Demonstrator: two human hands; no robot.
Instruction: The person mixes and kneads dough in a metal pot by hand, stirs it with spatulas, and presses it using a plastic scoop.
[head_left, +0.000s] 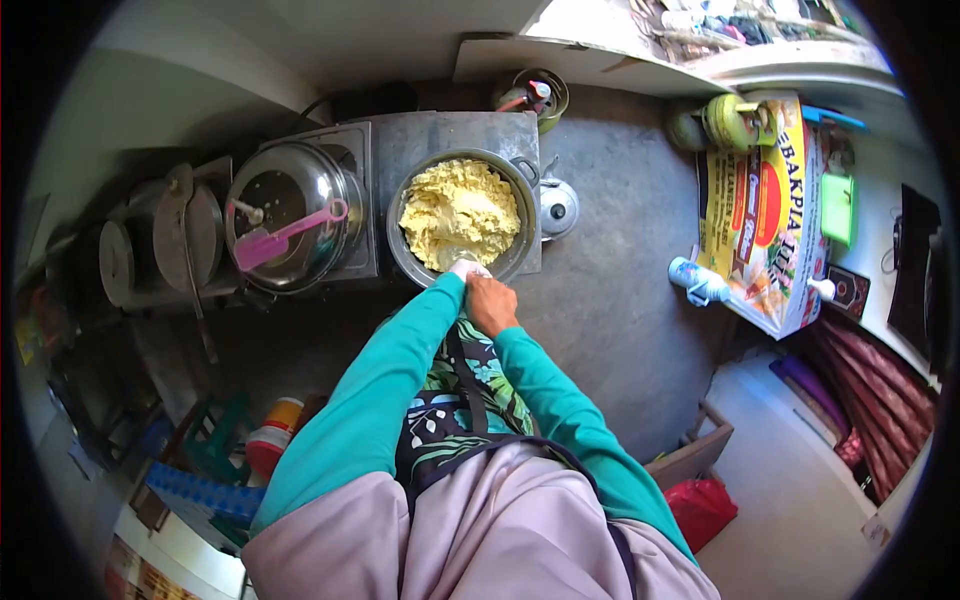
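Note:
A large metal pot (397, 240) in front of me holds a lumpy pale-yellow mash (455, 208). My left hand (468, 268) is at the pot's near rim, under a whitish covering that looks like a thin plastic glove; its fingers are hidden. Against it, just outside the rim, is my right hand (492, 305), its fingers curled closed near the left wrist. What those fingers grip, if anything, is hidden from above.
Left of the pot, a pink spatula (285, 238) lies on a glass-lidded pan (265, 180) on the stove. A kettle (558, 208) stands right of the counter. Farther right are a green gas cylinder (735, 122), a printed carton (765, 220) and a light-blue bottle (698, 280).

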